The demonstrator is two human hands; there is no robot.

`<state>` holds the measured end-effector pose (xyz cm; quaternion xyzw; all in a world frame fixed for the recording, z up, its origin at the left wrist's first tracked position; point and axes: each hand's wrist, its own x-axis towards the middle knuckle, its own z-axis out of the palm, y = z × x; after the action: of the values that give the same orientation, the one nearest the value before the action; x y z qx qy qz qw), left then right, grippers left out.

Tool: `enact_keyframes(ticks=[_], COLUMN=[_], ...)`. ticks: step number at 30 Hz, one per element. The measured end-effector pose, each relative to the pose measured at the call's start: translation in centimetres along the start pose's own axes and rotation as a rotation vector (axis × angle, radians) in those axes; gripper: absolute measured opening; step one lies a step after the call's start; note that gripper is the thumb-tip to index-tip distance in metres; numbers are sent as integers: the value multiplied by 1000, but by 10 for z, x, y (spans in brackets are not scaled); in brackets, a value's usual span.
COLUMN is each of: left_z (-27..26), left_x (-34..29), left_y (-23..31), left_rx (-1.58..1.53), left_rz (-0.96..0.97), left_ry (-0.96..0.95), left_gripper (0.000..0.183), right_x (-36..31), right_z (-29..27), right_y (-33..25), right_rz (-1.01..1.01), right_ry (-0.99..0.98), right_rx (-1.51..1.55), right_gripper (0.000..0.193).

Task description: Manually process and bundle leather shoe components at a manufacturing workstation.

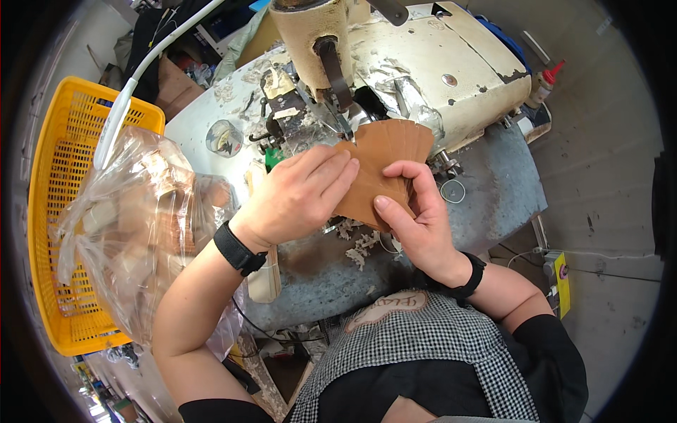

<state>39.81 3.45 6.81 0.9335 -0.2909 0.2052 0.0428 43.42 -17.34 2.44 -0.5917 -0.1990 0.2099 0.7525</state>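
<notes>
A fanned stack of thin brown leather-like pieces [384,166] is between my hands, in front of the machine head. My right hand [423,229] pinches the stack's right side, thumb on top and bent index finger across the upper layers. Over the stack's left edge lies my left hand [303,185], its fingers pressed together and its thumb hidden. Just beyond the pieces stands a worn beige machine [437,67] that looks like a leather skiving machine. The pieces cover part of its working area.
Left of the table, a yellow plastic basket [49,176] holds a clear bag [151,225] of brown pieces. Pale scraps [363,248] litter the worktop [317,282]. A clear cup [224,138] stands at left; a red-tipped bottle [544,86] stands far right. A white lamp arm [166,56] crosses upper left.
</notes>
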Motion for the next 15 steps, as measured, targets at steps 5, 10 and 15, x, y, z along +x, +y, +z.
enact_keyframes(ticks=[5, 10, 15], left_z=[-2, 1, -1], left_x=[2, -1, 1], left_y=[0, -1, 2], left_rx=[50, 8, 11], left_rz=[6, -4, -11], left_ry=[-14, -11, -24], left_gripper=[55, 58, 60], right_x=[1, 1, 2], right_z=[1, 1, 0], right_y=[0, 1, 3], right_rz=[43, 8, 1], right_ry=[13, 8, 20], right_rx=[37, 53, 32], right_gripper=[33, 35, 36])
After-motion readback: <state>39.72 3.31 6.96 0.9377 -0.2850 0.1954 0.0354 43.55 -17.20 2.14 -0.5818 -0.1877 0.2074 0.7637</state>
